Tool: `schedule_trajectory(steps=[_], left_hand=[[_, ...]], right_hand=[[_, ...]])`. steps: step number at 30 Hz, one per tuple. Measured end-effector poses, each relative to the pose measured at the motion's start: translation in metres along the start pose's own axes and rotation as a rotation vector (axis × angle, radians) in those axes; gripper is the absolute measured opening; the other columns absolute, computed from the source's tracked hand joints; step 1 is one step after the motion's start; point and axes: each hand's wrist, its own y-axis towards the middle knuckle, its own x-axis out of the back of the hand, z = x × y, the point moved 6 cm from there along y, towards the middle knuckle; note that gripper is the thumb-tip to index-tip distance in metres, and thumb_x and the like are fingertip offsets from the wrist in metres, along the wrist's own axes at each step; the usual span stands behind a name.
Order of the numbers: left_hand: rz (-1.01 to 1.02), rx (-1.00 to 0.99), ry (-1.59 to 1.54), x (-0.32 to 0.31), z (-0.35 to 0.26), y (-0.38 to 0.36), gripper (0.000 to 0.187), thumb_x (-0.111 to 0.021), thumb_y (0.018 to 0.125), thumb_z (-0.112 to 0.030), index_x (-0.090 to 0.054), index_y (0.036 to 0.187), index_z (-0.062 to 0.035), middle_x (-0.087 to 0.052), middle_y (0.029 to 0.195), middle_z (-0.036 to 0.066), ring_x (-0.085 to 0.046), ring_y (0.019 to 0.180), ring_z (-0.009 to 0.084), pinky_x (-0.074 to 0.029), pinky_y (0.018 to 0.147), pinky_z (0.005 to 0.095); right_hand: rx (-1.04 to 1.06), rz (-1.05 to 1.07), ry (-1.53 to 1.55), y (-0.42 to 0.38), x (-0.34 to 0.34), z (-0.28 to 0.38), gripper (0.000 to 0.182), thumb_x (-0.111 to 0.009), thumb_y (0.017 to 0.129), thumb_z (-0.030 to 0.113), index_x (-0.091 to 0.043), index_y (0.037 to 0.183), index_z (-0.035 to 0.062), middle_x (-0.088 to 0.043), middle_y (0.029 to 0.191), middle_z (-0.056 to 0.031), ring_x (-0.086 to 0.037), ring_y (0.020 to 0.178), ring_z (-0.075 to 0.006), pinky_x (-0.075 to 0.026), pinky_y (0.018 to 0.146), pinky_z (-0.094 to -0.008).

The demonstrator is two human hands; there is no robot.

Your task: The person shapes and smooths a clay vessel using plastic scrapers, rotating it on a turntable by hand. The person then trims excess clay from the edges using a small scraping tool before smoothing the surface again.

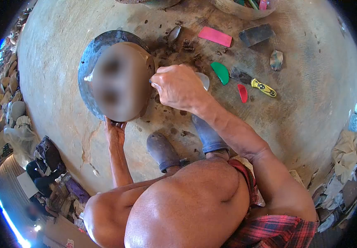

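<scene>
A brown, rounded clay-like piece [122, 82], mostly blurred, rests on a round grey-blue disc [88, 53] on the floor. At the piece's right edge is my right hand [180, 89], closed in a pinch. A small dark tip shows at its fingertips; what it belongs to is hidden. My left hand [115, 134] is at the lower edge of the piece and disc, fingers stretched up and apart, partly hidden there. Just behind my right hand lies a pale, translucent rounded piece [203, 79], partly covered by the hand.
To the right lie a green half-round piece [220, 73], red piece [243, 93], yellow-handled scraper [263, 88], pink rectangle [215, 36] and dark block [257, 34]. A container [244, 12] stands at the top. My shoes [162, 151] are close below the disc.
</scene>
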Motion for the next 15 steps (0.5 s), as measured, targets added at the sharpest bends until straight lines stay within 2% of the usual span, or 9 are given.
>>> schedule_trajectory(steps=[4, 6, 15], left_hand=[[0.013, -0.015, 0.002, 0.007, 0.002, 0.006, 0.063, -0.056, 0.11, -0.055, -0.045, 0.16, -0.0177, -0.047, 0.16, 0.007, -0.05, 0.143, 0.0327, -0.046, 0.118, 0.0534], [0.081, -0.03, -0.03, 0.02, 0.005, 0.023, 0.064, -0.061, 0.108, -0.055, -0.048, 0.157, -0.0169, -0.051, 0.159, 0.01, -0.059, 0.136, 0.0344, -0.056, 0.107, 0.0525], [0.049, -0.034, -0.049, 0.024, 0.01, 0.026, 0.064, -0.061, 0.108, -0.055, -0.047, 0.158, -0.0171, -0.047, 0.162, 0.011, -0.057, 0.138, 0.0354, -0.056, 0.106, 0.0528]], right_hand=[[-0.007, 0.004, 0.003, -0.004, -0.005, 0.003, 0.015, -0.07, 0.091, 0.017, -0.073, 0.083, 0.0052, -0.069, 0.081, -0.0136, -0.072, 0.078, -0.0378, -0.059, 0.07, -0.0503], [-0.004, 0.008, 0.003, -0.005, -0.005, 0.007, 0.015, -0.07, 0.091, 0.017, -0.073, 0.083, 0.0053, -0.069, 0.081, -0.0134, -0.072, 0.078, -0.0377, -0.059, 0.07, -0.0505], [-0.004, 0.014, 0.021, -0.013, -0.007, 0.015, 0.011, -0.07, 0.088, 0.015, -0.073, 0.083, 0.0058, -0.068, 0.08, -0.0132, -0.072, 0.077, -0.0383, -0.059, 0.069, -0.0508]])
